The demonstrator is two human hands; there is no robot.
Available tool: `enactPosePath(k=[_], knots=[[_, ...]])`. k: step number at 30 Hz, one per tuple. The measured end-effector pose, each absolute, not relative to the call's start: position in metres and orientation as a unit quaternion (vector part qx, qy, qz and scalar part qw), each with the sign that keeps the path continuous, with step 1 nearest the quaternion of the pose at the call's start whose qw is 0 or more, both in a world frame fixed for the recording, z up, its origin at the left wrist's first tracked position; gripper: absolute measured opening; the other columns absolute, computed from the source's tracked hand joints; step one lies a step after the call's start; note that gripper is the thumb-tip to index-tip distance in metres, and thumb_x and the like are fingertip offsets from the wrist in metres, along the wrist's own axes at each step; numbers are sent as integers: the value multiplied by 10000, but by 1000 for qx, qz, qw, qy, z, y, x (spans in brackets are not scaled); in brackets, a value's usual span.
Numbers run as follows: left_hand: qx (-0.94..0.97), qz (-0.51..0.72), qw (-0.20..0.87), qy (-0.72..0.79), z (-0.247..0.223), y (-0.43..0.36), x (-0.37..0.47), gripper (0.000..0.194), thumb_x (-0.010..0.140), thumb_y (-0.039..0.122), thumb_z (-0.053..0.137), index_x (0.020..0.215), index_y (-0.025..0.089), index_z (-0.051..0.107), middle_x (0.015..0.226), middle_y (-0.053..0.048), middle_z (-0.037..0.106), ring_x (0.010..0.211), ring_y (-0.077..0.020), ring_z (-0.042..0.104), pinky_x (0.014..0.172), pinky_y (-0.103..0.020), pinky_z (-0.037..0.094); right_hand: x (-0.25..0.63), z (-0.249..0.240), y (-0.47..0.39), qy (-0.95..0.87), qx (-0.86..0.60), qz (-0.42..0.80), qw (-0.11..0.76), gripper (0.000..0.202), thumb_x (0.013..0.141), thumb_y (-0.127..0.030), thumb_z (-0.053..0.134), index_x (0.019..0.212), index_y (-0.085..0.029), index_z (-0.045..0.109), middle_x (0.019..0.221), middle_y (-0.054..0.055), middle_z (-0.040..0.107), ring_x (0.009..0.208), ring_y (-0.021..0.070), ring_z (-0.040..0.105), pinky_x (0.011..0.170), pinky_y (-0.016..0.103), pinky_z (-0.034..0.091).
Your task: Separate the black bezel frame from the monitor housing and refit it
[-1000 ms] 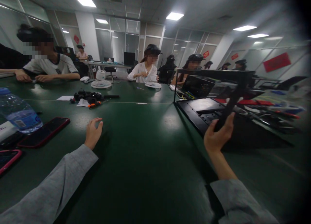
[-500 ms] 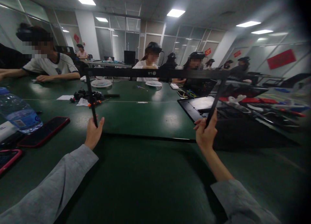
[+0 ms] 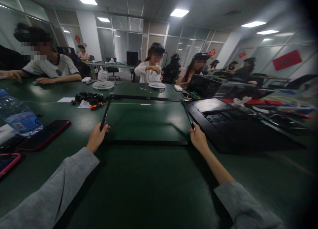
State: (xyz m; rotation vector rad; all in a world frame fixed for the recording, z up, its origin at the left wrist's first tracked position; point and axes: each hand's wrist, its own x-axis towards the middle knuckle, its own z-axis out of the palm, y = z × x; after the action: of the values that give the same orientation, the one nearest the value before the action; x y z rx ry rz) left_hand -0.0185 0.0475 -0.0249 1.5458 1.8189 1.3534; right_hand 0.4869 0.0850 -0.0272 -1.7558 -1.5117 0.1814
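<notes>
A thin black rectangular frame [image 3: 149, 143] is tilted low over the green table [image 3: 154, 186], its far bar lying away from me. My left hand [image 3: 97, 136] is closed round its left side bar. On the right side bar my right hand [image 3: 198, 138] is closed too, thumb on top. Through the frame's opening the green tabletop shows. Just right of my right hand lies a large black panel [image 3: 238, 133] with a rectangular cutout.
Left are a water bottle [image 3: 21, 114], a phone [image 3: 46, 134] and a pink-edged phone [image 3: 10, 162]. Beyond the frame are black parts [image 3: 88, 98] and two white fans [image 3: 103, 85]. People sit across the table. Cables and tools [image 3: 280, 113] lie right.
The frame has tipped down, its far bar now much lower and farther off. My right hand has moved left and slightly down; my left hand has barely shifted. Both still hold it.
</notes>
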Motion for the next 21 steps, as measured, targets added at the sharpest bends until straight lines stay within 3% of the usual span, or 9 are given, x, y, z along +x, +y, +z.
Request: enactPosePath(k=[5,10,14,21], knots=[[562,454,176,669,-25,47,-19,467,860,430,506,1224,153,600,919,-87,730,782,-242,684,772,-403,517,492,-28,86,-594,-694,61,402,569,845,-305,480,1379,-108,476,993,146,717,964,298,677,946,467,476],[562,423,115,701,-29,46,-24,408,843,474,519,1078,191,695,961,-111,713,887,-298,663,812,-437,497,502,-28,87,-612,-669,94,411,522,791,-235,523,1303,-138,496,1104,147,721,1053,280,672,967,445,483],[581,384,80,713,-31,47,-27,392,860,451,480,1015,179,716,982,-122,681,899,-290,637,819,-425,491,509,-34,90,-643,-644,95,403,495,817,-225,497,1303,-138,517,1225,159,681,1178,270,626,1037,445,449],[608,309,70,727,-29,49,-28,421,906,410,439,1120,165,706,1025,-126,667,950,-276,625,827,-394,485,508,-41,90,-638,-668,69,377,493,864,-234,470,1341,-138,546,1286,171,647,1220,285,601,1071,451,434]])
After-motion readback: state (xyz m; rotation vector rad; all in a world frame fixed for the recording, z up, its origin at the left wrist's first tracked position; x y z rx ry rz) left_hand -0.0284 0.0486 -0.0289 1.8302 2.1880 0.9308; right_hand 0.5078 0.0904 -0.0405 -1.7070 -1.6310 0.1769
